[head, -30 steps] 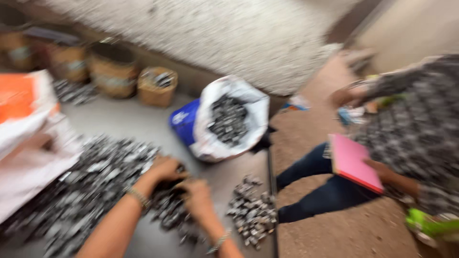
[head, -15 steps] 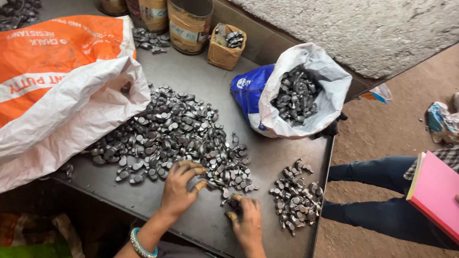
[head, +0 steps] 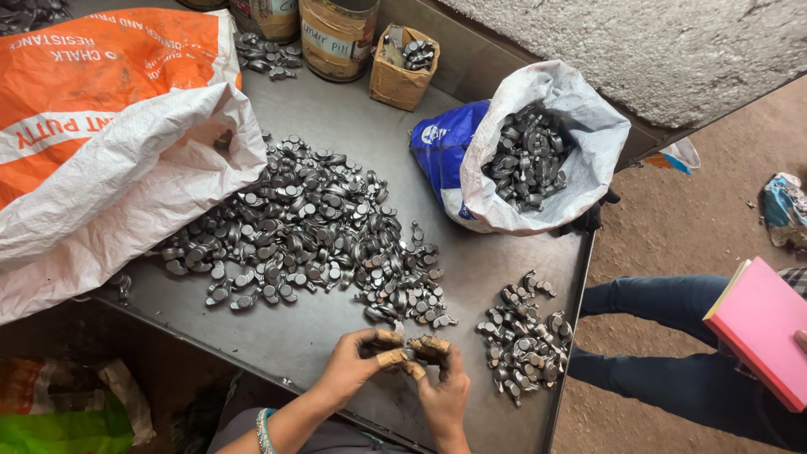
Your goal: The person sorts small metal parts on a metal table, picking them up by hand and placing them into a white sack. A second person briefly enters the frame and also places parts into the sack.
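Grey metal parts cover the middle of the dark steel table [head: 353,109]: a large unsorted heap [head: 303,235] spills from the orange-and-white sack [head: 109,143] at left, and a much smaller sorted pile [head: 521,340] lies at lower right, so most of the work looks undone. At bottom centre the left hand [head: 357,370] and right hand [head: 441,391], fingertips taped, meet over one small part [head: 403,353]; each grip is closed round it as a pinch. A white bag of parts [head: 538,151] stands upper right. Bare table remains between heap and pile; the near edge runs just beneath the wrists, and a seated person's legs [head: 664,336] stand close to the right edge.
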A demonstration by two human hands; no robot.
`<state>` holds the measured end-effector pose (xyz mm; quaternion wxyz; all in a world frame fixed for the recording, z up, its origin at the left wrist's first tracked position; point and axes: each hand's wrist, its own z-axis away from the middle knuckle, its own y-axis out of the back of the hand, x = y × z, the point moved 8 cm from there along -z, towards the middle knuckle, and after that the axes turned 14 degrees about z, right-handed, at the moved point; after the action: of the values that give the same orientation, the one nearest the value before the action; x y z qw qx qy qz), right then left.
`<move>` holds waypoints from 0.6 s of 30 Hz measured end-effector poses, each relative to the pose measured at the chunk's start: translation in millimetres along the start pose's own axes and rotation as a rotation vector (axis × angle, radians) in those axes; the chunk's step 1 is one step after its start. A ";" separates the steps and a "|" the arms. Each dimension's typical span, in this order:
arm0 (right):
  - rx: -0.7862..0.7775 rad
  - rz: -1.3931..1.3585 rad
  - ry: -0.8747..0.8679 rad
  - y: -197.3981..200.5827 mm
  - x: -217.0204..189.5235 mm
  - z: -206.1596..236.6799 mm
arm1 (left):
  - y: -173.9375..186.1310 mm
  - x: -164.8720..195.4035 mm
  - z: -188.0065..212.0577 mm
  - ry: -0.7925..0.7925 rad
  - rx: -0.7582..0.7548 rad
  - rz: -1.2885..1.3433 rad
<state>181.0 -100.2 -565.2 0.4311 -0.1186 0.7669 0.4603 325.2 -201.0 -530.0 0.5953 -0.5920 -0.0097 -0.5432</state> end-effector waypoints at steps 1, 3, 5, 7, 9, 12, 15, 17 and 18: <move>-0.020 -0.058 -0.011 -0.6 2.2 0.7 | -0.3 -2.0 -0.7 0.007 0.012 0.018; -0.059 -0.175 -0.030 -1.7 6.8 0.9 | 0.1 -4.3 -2.7 0.017 0.034 0.054; -0.094 -0.371 -0.141 -2.6 17.0 -0.1 | 2.5 -11.7 -4.9 0.117 0.079 0.122; -0.108 -0.524 -0.232 -2.7 24.7 -0.8 | 3.0 -18.1 -4.8 0.212 0.101 0.167; -0.097 -0.637 -0.298 -2.2 30.8 -2.3 | 2.2 -22.9 -3.7 0.296 0.094 0.188; -0.173 -0.834 -0.468 -12.1 41.5 1.0 | 4.2 -31.5 -0.4 0.432 0.107 0.205; -0.208 -1.005 -0.621 -24.5 50.1 8.0 | 3.0 -39.6 1.7 0.542 0.066 0.255; -0.188 -1.023 -0.691 -29.3 55.9 11.0 | 3.3 -42.5 1.6 0.564 0.052 0.289; -0.179 -1.032 -0.727 -32.2 58.1 12.8 | 4.1 -44.3 2.0 0.574 0.048 0.306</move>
<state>171.9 -95.0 -631.9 0.8186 -0.3445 0.3744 0.2665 311.0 -172.6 -561.2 0.6622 -0.3951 0.2351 -0.5918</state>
